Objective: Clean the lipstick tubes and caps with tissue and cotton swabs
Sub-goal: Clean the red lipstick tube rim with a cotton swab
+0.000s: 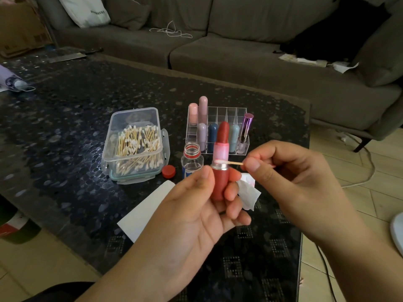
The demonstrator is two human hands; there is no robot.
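Above table's (65, 118) near edge: left hand (196, 210) grips uncapped red lipstick tube (221, 182) upright; right hand (290, 171) pinches cotton swab (229, 162), tip touching tube's silver collar.

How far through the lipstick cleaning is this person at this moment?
Mid-job, as far as one frame shows. Possibly done: capped tubes stand in the clear organizer, though their cleanliness can't be judged. In hand: the left hand grips the open red lipstick while the right hand pinches a cotton swab against its silver collar. A used tissue lies behind. Left: recapping it; its cap isn't identifiable.
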